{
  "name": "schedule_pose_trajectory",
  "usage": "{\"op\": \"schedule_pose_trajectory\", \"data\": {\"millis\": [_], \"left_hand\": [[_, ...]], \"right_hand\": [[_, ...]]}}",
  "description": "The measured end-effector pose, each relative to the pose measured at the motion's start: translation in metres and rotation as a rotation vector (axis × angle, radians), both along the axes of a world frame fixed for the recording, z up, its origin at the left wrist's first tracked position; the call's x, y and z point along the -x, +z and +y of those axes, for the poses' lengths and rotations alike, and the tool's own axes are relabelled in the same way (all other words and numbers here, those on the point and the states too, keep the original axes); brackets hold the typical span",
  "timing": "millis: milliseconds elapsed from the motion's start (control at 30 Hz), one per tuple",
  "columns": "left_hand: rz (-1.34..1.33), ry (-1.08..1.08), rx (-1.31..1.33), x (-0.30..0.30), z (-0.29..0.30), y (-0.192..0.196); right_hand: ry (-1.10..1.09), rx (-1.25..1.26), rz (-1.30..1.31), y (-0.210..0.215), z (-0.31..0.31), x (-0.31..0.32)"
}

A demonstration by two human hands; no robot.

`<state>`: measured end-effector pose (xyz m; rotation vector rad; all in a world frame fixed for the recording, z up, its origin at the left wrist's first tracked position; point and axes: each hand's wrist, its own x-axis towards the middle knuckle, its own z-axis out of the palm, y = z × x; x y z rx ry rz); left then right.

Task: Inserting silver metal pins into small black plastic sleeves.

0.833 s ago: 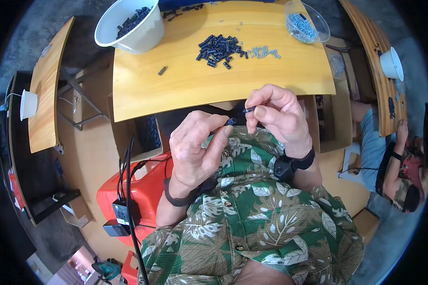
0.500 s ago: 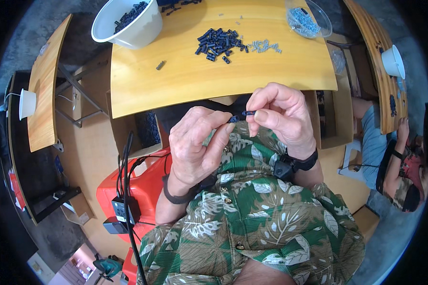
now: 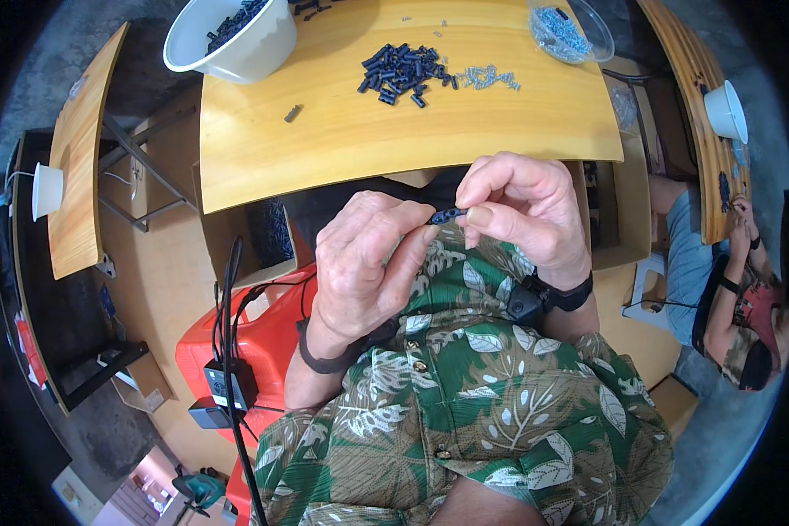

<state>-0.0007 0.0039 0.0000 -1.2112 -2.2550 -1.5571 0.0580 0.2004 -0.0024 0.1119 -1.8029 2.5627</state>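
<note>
In front of my chest, at the near edge of the table, my left hand [image 3: 366,263] pinches a small dark-blue plastic piece [image 3: 445,216] with holes in it between thumb and fingertips. My right hand [image 3: 535,215] is closed on a second small dark part, which meets the first end to end; fingertips hide most of it. Whether the two are locked together I cannot tell. Beyond my hands a pile of similar dark-blue pieces [image 3: 399,72] lies on the yellow wooden table [image 3: 394,140]. Right beside that pile are small clear or silvery bits [image 3: 489,79].
A white tub [image 3: 263,57] of dark pieces stands at the table's back left, a clear bowl [image 3: 600,44] with light-blue contents at the back right. One greyish piece [image 3: 293,113] lies alone. A red stool [image 3: 276,329] with cables is at my left; another person [image 3: 688,272] sits far right.
My hands have come together: the two dark parts, apart before, now touch end to end. At the far right, the other person's hands have shifted.
</note>
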Motion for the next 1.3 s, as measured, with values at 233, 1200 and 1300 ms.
{"op": "schedule_pose_trajectory", "data": {"millis": [233, 1200, 1300], "left_hand": [[0.016, -0.038, 0.018, 0.001, 0.0, 0.0], [-0.141, -0.096, 0.018, 0.001, -0.003, 0.002], [-0.149, -0.067, 0.014, -0.001, -0.002, 0.0]], "right_hand": [[0.085, -0.185, 0.058, 0.011, 0.01, 0.003], [0.115, 0.042, -0.023, -0.008, 0.004, 0.009], [0.078, 0.057, -0.051, -0.01, 0.003, 0.005]]}}
